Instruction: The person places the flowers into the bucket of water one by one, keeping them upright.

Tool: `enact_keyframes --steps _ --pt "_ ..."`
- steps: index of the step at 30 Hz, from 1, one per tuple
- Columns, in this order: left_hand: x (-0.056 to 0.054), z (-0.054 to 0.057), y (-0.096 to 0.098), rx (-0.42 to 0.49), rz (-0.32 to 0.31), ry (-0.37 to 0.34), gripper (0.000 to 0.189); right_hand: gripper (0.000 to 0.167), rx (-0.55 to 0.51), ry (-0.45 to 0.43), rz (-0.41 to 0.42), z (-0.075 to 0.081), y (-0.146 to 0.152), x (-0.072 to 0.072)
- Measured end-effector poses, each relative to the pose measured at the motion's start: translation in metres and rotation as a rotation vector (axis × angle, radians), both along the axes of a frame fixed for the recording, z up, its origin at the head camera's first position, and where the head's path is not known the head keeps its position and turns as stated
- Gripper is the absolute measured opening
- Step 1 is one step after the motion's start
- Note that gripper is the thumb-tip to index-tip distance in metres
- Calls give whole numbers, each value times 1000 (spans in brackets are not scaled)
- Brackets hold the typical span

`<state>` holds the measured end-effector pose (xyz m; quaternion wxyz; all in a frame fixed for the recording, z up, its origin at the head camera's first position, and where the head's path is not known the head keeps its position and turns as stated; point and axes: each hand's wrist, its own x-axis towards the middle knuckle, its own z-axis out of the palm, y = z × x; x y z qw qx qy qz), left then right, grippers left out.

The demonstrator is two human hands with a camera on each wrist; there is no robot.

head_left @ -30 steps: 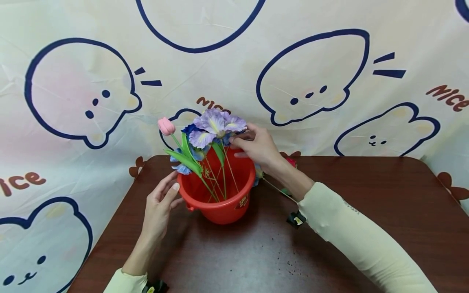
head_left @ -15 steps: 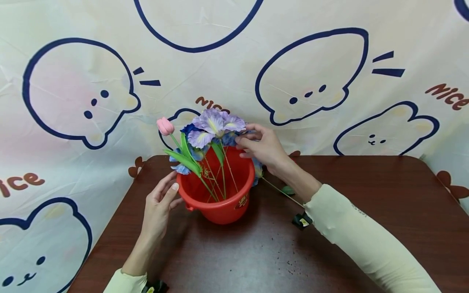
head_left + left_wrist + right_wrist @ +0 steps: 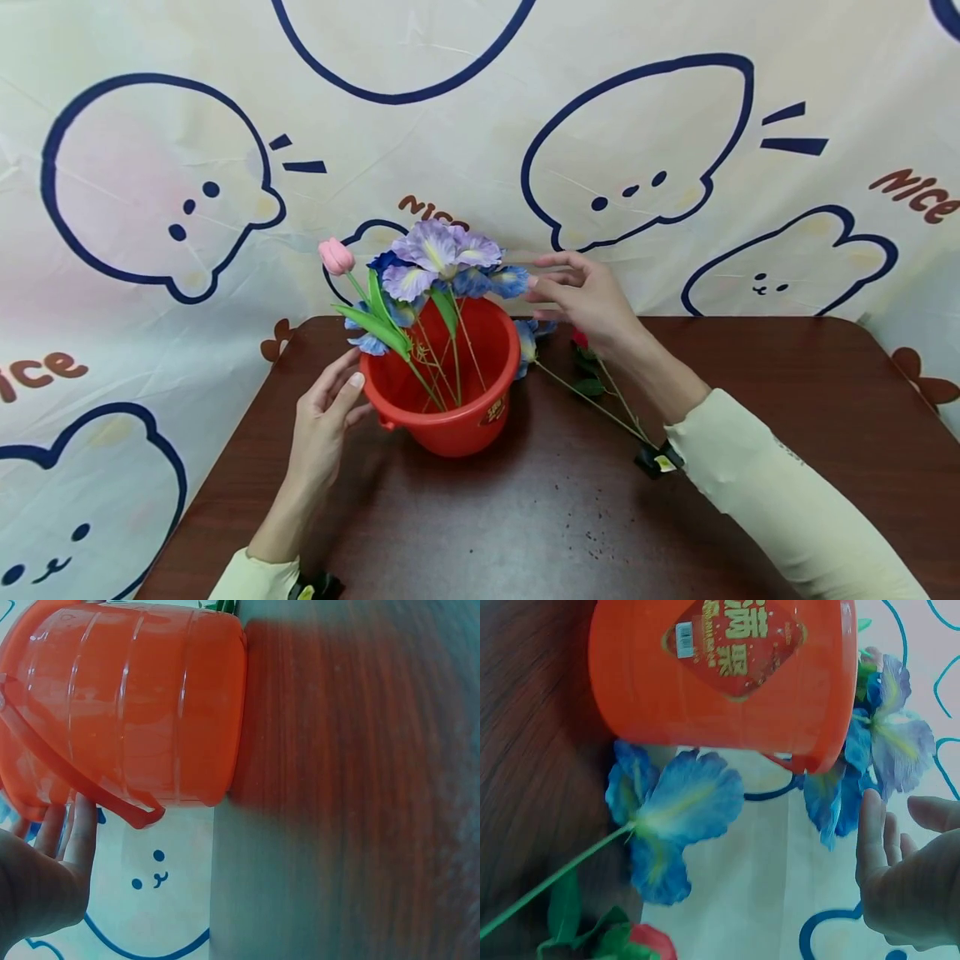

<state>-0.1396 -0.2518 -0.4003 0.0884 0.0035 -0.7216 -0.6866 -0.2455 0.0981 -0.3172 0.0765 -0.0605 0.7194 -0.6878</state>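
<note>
A red plastic bucket [image 3: 457, 433] stands on the table with artificial flowers upright in it. Among them are a pink tulip [image 3: 337, 256], a purple iris [image 3: 431, 254] and blue irises [image 3: 508, 281]. My left hand [image 3: 324, 425] rests against the bucket's left side near the rim; in the left wrist view its fingers [image 3: 81, 832] are extended along the wall. My right hand [image 3: 592, 300] hovers right of the bucket, fingers loosely bent and holding nothing, its tips close to the blue petals. In the right wrist view a small gap separates the hand [image 3: 907, 877] from the blooms.
Right of the bucket a blue iris [image 3: 675, 810] lies on the dark wooden table [image 3: 787, 400]. A red flower [image 3: 652, 939] with green leaves lies beyond it, partly under my right arm. Dark specks dot the table's front. A cartoon-printed cloth [image 3: 450, 150] hangs behind.
My right hand has drawn away rightward from the flowers in the bucket. A blue iris at their right side now shows. My left hand has stayed at the bucket.
</note>
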Motion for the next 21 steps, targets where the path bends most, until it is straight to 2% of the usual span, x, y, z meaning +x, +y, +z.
enact_keyframes --steps 8,21 --pt "0 1 0 -4 -3 -6 49 37 -5 -52 -28 -10 26 5" --pt "-1 1 0 -8 -3 -14 50 45 67 -101 -51 -31 64 13"
